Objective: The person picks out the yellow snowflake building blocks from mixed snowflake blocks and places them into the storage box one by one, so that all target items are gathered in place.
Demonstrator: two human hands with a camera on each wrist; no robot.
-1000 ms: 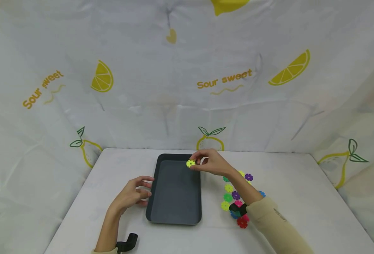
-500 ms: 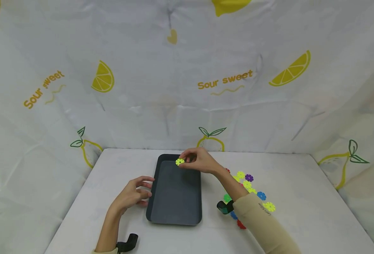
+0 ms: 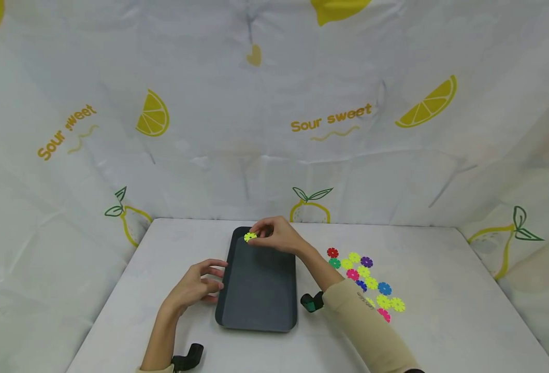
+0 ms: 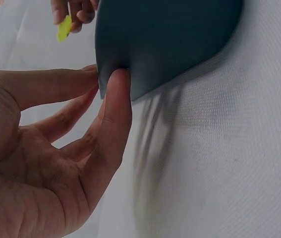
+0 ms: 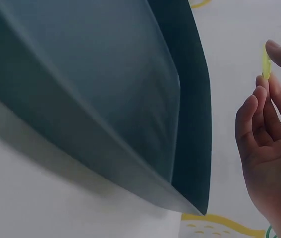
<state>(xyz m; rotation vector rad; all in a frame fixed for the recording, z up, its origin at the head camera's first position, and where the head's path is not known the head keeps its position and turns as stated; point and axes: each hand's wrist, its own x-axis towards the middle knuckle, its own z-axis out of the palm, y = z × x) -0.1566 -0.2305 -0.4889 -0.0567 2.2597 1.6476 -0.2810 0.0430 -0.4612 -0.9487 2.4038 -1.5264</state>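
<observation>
A dark grey baking tray [image 3: 259,290] lies lengthwise on the white table. My right hand [image 3: 274,235] pinches a yellow interlocking disc [image 3: 250,237], notched like a flower, between thumb and fingertip. It holds the disc over the far left corner of the tray; the right wrist view shows the same disc [image 5: 266,62] edge-on, raised above the rim. At the tray's left side, the relaxed fingers of my left hand [image 3: 195,285] touch the rim and outer wall. Close up in the left wrist view, a fingertip [image 4: 119,79] lies against the tray's wall [image 4: 170,39].
Loose discs [image 3: 371,283] in yellow, red, pink, green, blue and purple lie scattered right of the tray, partly hidden by my right sleeve [image 3: 363,321]. A white cloth [image 3: 237,103] printed with lemons hangs behind the table [image 3: 442,290].
My right hand has moved left across the tray's far end with the yellow disc, and its forearm now covers fewer of the scattered discs. The left hand and tray have stayed in place.
</observation>
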